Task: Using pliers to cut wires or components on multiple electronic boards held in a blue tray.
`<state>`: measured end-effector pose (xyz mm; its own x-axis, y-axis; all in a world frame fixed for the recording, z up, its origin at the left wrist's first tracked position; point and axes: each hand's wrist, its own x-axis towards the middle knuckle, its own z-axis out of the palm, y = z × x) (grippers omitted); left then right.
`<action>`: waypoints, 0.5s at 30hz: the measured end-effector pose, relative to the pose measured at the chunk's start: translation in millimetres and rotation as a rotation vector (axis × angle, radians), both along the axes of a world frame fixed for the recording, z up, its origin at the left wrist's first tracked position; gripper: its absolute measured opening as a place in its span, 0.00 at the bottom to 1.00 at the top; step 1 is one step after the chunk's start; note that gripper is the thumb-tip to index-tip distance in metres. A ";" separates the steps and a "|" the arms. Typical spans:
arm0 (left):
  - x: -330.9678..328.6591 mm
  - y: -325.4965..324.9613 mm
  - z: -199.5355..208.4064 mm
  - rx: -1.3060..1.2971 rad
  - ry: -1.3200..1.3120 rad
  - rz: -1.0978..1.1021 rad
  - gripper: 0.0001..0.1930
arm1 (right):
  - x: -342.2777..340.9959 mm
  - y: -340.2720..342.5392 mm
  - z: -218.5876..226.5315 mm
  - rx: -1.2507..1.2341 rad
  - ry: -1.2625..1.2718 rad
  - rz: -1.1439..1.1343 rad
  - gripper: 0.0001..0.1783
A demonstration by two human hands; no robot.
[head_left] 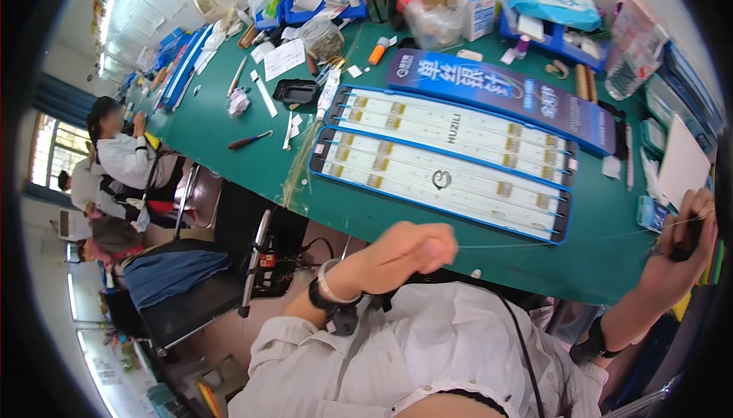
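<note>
My left hand (416, 256) is closed above the table's front edge, its fingertips pressed together on a thin clear fishing line (534, 246). The line runs nearly straight to the far right, where my raised right hand (693, 223) pinches its other stretch. Something dark (687, 241) shows against the right palm; I cannot make out what it is. In front of me lies an open, long blue-edged case (450, 198) with two white panels. Several small yellowish coils (376, 181) sit in rows on them, touched by neither hand.
A printed blue box lid (496, 91) lies behind the case on the green table (366, 223). At left are a hooked tool (250, 141), a black tray (296, 91) and paper scraps. Wet wipes (553, 2) and bins stand behind. Another person (122, 151) sits far left.
</note>
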<state>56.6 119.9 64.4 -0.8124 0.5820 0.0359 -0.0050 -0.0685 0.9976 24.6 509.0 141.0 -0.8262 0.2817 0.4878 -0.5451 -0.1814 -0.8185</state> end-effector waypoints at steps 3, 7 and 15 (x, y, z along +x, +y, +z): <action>19.2 -42.1 -11.3 -0.053 0.106 0.449 0.19 | -6.0 -56.4 -34.5 -0.023 -0.184 0.026 0.09; -3.6 -82.5 -22.8 -0.373 0.473 0.767 0.16 | 0.4 -127.6 -64.8 0.086 -0.486 0.601 0.09; -31.4 -119.6 -60.8 -0.572 0.380 1.181 0.08 | -0.8 -170.8 -102.1 0.321 -0.580 1.253 0.02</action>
